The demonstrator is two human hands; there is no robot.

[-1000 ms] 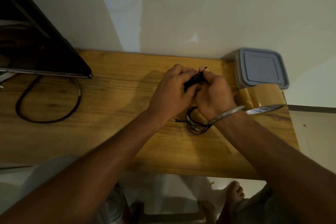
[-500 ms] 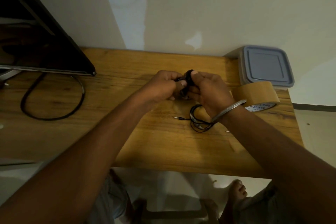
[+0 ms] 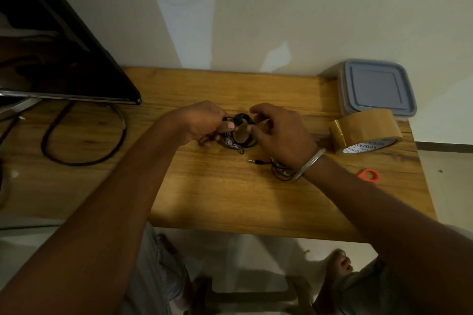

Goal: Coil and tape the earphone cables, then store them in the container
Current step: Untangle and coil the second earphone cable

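My left hand (image 3: pixel 204 123) pinches a coiled black earphone cable (image 3: pixel 240 133) just above the wooden table (image 3: pixel 230 199). My right hand (image 3: pixel 281 133) hovers right beside the coil with its fingers spread; whether they touch the coil is unclear. A second black earphone cable (image 3: pixel 277 170) lies loosely coiled under my right wrist, its jack plug (image 3: pixel 256 161) pointing left. A roll of brown tape (image 3: pixel 366 130) stands on its edge at the right. Behind it sits a grey container (image 3: pixel 376 89) with its lid on.
A dark monitor (image 3: pixel 51 59) stands at the back left, with a thick black cable (image 3: pixel 84 146) looping on the table below it. Orange scissor handles (image 3: pixel 368 176) peek out near the right edge. The wall runs along the table's far side.
Both hands have come down toward the table with the coil. My right hand has let go of it and spread its fingers, while my left hand keeps hold.
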